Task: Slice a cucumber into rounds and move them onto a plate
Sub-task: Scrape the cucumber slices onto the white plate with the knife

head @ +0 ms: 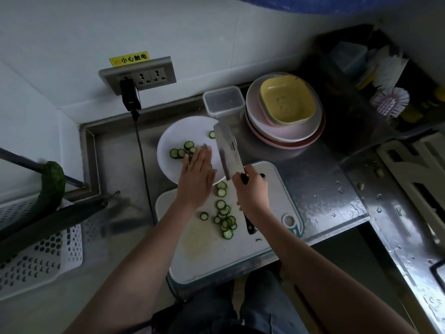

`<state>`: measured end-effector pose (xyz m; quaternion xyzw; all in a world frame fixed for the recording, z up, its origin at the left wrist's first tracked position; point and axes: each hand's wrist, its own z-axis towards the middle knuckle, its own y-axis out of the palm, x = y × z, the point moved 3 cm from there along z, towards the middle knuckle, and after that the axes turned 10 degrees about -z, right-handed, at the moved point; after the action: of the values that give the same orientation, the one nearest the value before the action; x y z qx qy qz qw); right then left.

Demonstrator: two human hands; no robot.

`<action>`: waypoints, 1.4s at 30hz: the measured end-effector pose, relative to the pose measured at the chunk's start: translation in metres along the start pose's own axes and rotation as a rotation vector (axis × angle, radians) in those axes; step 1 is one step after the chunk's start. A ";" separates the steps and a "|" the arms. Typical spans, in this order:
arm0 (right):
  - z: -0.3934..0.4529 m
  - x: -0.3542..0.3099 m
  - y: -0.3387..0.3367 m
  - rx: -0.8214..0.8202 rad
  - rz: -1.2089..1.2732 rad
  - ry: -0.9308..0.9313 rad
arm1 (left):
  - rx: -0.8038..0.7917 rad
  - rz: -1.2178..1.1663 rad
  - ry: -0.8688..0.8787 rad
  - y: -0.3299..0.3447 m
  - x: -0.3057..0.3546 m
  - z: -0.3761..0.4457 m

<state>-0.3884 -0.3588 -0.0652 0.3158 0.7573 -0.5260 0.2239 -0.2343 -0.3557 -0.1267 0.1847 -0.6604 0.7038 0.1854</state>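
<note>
Nearest, a white cutting board (pixel 265 239) lies at the front edge of the steel desk (pixel 320 189). On its middle sits a loose cluster of cucumber rounds (pixel 225 219), lying flat, the cluster running roughly from the board's near side toward its far edge. A second black-handled knife (pixel 249 224) lies on the board just right of the cluster.

The right hand (pixel 251 189) is closed around the handle of a cleaver (pixel 226 150). The blade's long axis points away and slightly left, its tip over the far rim of the white plate (pixel 178 133). The blade is tilted.

The left hand (pixel 196 175) is open, fingers straight and together, reaching over the plate's near rim beside the cleaver's face; its fingertips are at the plated rounds (pixel 181 151), contact uncertain owing to blur.

The plate stands beyond the board's far edge. Further rounds lie on it, one apart near the blade.

Farther right, stacked dishes (pixel 286 128) and a clear container (pixel 224 101) stand by the wall.
</note>
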 end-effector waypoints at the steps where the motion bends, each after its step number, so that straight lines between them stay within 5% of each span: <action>1: -0.001 0.001 0.000 0.004 0.001 0.000 | -0.014 0.007 0.023 0.000 0.002 -0.004; 6: -0.011 0.023 -0.014 0.003 -0.027 0.002 | 0.024 -0.018 -0.004 -0.007 -0.004 -0.037; 12: -0.051 0.090 -0.026 0.030 -0.027 0.039 | -0.071 -0.070 0.198 0.008 0.012 -0.104; 20: -0.083 0.130 -0.020 0.031 0.019 0.075 | -0.200 -0.138 0.046 0.032 0.029 -0.079; 33: -0.093 0.146 -0.010 0.043 -0.034 0.085 | -0.041 -0.309 0.108 0.042 0.043 -0.096; 42: -0.104 0.123 0.012 0.004 -0.006 0.072 | 0.064 -0.240 -0.221 0.057 0.058 -0.121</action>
<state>-0.4668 -0.2286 -0.1202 0.3329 0.7646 -0.5165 0.1942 -0.3151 -0.2374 -0.1541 0.3441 -0.6274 0.6727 0.1885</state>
